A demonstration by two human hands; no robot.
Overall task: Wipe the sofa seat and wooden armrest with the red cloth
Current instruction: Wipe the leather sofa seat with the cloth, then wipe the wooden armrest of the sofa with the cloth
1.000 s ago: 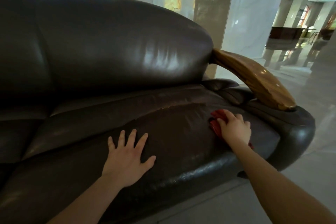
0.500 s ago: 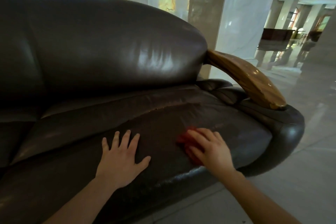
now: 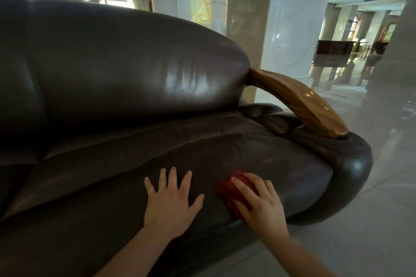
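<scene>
On the front part of the sofa seat, the right hand lies palm down over the bunched red cloth, fingers spread across it and pressing it onto the dark leather; whether the fingers curl round the cloth cannot be told. The cloth shows past the fingertips on the side away from the wooden armrest, and it touches the seat near its front edge. The left hand rests just beside the cloth, farther from the armrest, flat on the seat with fingers splayed and holding nothing. The armrest is well apart from both hands, curving down from the backrest to the rounded leather sofa end. Beyond the armrest stand a pale marble column and a glossy floor.
</scene>
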